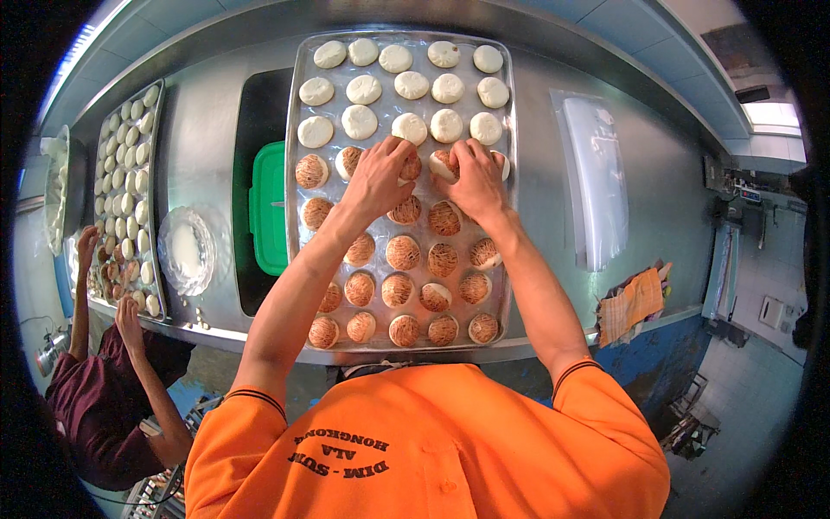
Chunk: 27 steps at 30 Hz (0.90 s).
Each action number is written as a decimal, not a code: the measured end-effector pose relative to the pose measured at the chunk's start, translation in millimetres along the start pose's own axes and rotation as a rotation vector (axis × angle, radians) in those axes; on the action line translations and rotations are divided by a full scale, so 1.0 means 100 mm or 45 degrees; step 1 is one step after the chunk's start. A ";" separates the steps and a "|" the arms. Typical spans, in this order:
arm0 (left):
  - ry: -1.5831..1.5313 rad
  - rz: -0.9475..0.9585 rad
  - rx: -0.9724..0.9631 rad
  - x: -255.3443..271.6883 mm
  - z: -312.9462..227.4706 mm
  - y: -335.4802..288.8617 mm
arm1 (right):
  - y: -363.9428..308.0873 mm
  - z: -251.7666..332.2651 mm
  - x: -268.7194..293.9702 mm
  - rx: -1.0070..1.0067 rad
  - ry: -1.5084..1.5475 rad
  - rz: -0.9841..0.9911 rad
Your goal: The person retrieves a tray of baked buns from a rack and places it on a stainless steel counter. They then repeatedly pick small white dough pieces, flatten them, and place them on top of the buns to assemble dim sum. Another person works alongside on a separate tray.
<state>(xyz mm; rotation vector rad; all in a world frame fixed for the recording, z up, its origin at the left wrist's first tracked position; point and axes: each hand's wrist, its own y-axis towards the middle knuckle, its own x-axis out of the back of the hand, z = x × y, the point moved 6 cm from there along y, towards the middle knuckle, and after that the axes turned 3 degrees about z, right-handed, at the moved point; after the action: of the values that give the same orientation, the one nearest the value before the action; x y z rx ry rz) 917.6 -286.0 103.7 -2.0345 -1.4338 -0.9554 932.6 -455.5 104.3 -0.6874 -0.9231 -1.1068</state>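
A large metal tray (514, 104) lined with clear plastic film lies in front of me, holding rows of round dough buns. Toward the far end the buns are plain and pale, such as one pale bun (411, 85). Nearer me they carry brown, streaky tops, like this browned bun (403, 253). Both hands are in the row where the two kinds meet. My left hand (379, 177) has its fingers curled on a brown-topped bun (410, 166), partly covered by them. Beside it, my right hand (477, 180) grips another brown-topped bun (444, 163) between thumb and fingers.
A green plastic container (269, 208) sits left of my tray, near a clear dish (188, 249). Farther left, a co-worker's hands (130, 322) are at a second bun tray (158, 104). Clear plastic sheets (596, 173) and an orange cloth (631, 304) lie to the right.
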 end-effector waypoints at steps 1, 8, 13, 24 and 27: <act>0.022 -0.025 -0.015 0.01 -0.01 -0.01 | 0.00 0.00 0.00 -0.002 -0.004 -0.001; -0.052 0.024 -0.009 -0.03 0.01 -0.03 | -0.01 -0.04 -0.05 -0.073 0.103 0.072; -0.022 0.042 -0.027 -0.03 0.00 -0.03 | -0.08 0.00 -0.05 -0.023 -0.117 -0.054; -0.193 -0.193 -0.061 0.20 -0.03 -0.29 | -0.38 0.17 0.31 0.044 0.085 -0.264; -0.259 -0.424 -0.020 0.37 -0.13 -0.46 | -0.57 0.21 0.42 0.116 0.272 -0.313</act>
<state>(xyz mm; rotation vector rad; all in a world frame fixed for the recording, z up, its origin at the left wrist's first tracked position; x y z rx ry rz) 878.9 -257.0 139.3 -1.9878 -1.9244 -0.9079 880.4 -474.6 152.4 -0.3785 -0.8833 -1.3195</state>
